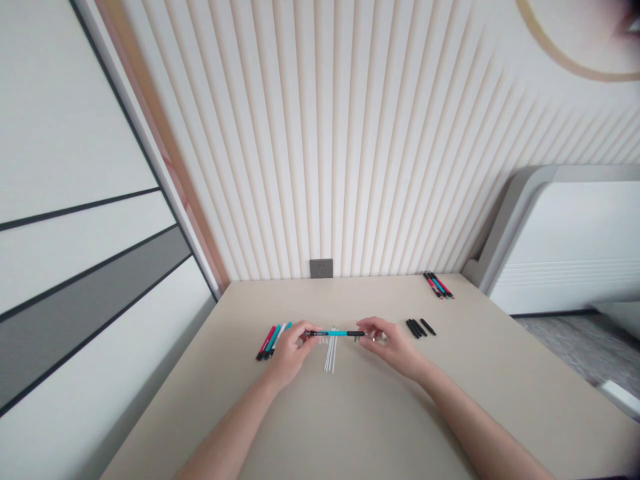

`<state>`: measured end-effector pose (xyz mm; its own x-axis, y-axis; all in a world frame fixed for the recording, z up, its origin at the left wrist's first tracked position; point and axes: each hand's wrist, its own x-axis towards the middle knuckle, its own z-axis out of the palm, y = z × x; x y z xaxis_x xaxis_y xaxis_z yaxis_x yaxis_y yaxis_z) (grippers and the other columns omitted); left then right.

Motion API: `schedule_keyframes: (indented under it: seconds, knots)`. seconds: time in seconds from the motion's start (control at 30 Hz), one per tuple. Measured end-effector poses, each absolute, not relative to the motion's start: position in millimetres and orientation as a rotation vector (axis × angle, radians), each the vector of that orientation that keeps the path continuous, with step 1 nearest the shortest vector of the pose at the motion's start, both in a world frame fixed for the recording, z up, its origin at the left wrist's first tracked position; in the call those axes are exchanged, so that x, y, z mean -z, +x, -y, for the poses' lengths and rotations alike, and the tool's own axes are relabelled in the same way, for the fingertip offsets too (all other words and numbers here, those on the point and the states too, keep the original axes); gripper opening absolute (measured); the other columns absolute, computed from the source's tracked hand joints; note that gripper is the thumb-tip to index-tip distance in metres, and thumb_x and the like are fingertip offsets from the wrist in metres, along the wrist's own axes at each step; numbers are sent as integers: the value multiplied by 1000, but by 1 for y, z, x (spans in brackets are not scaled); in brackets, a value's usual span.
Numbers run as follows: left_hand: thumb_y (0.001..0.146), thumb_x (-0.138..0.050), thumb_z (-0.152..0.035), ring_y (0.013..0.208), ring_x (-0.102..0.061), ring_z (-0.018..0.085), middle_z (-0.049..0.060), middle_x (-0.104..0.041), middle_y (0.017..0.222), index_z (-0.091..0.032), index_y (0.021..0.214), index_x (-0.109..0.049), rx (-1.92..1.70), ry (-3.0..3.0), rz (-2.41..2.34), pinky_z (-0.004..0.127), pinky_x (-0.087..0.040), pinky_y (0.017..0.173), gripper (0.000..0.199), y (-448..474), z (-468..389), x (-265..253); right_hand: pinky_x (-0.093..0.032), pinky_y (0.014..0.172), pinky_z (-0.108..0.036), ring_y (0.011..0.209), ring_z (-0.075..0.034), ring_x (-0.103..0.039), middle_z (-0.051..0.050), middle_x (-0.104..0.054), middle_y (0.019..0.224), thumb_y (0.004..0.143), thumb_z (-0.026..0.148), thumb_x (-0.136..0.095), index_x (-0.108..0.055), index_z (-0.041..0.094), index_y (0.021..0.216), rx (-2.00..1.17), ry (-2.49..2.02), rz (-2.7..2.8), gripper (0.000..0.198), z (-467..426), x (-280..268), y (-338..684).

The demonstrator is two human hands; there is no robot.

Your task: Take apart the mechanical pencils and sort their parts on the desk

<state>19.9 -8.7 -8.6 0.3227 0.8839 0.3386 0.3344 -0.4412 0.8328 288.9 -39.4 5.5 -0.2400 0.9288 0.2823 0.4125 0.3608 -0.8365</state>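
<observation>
A blue and black pen (pixel 337 333) lies level between my two hands, above the table. My left hand (pixel 293 350) is closed round its left black end. At the other black end, the fingertips of my right hand (pixel 390 343) are pinched at the tip. Beneath the pen, several thin white pen refills (pixel 330 357) lie side by side, their far ends partly hidden by it. Beside my left hand is a row of red, blue and white pen barrels (pixel 270 339), partly covered by that hand. Several short black pen parts (pixel 416 328) lie right of my right hand.
Several red, blue and black pens (pixel 439 285) lie at the back right corner of the beige table (pixel 320 427). A dark wall socket (pixel 321 268) sits on the ribbed wall behind. A white cabinet stands left; a grey-white headboard (pixel 570 233) is at right.
</observation>
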Motion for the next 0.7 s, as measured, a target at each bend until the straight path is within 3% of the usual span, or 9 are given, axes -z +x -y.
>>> schedule_keyframes:
  seconds: [0.1,0.23,0.43,0.57,0.7]
  knots:
    - [85,-61,-31,80,-63,18,4,-70,88,-19,92,-68,-1067,1950,-1072,29,-50,74,15,20,9,8,-45,69,-30,78,-20,-60,-5,-69,85,87,46,-57,-69,22,91,-779,-1214,1852,27,39,-4,288]
    - [86,-61,-31,78,-63,18,3,-70,88,-20,93,-68,-1054,1974,-1057,28,-49,74,15,20,11,8,-41,62,-29,65,-17,-56,-4,-66,70,95,47,-41,-69,19,75,-770,-1250,1912,44,38,0,287]
    - [86,-61,-29,80,-64,18,3,-70,89,-20,93,-68,-1082,1957,-1068,28,-50,75,13,20,9,8,-46,76,-31,84,-20,-60,-6,-69,95,86,43,-60,-67,22,103,-774,-1164,1856,28,39,-3,289]
    - [85,-62,-27,76,-63,17,2,-69,87,-20,92,-68,-1075,1994,-1067,27,-49,72,12,20,9,7,-44,70,-29,77,-20,-60,-4,-69,83,90,43,-55,-68,22,89,-745,-1207,1873,25,39,-4,288]
    - [86,-62,-28,76,-62,17,3,-69,86,-20,93,-69,-1044,2029,-1051,27,-48,71,13,21,11,7,-40,63,-29,65,-18,-57,-4,-66,69,97,44,-40,-68,20,75,-726,-1271,1921,43,39,-1,288]
